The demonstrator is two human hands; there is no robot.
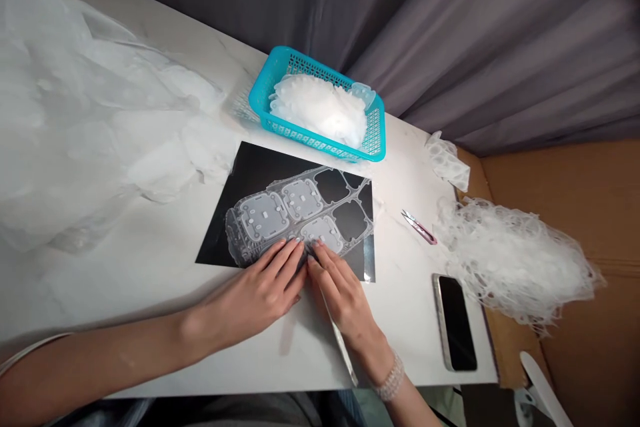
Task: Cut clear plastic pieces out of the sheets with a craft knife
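Note:
A clear moulded silicone sheet (301, 199) lies on a black mat (217, 243). Its frosted, squarish pads fill some of the frame, while other openings show black through them. My left hand (273, 280) rests with stretched fingers on the sheet's near edge, pressing it down. My right hand (343, 290) is closed around slim silver tweezers (343, 350), whose rear end points toward me. Its fingertips touch the sheet beside a pad, close to the left fingers. The tweezers' tips are hidden under the right hand.
A turquoise basket (260, 103) holding a heap of frosted pads stands behind the mat. Clear plastic bags (100, 113) cover the left side. At right are thread snips (419, 227), a phone (456, 323), tangled leftover frames (525, 260) and a cardboard box (575, 200).

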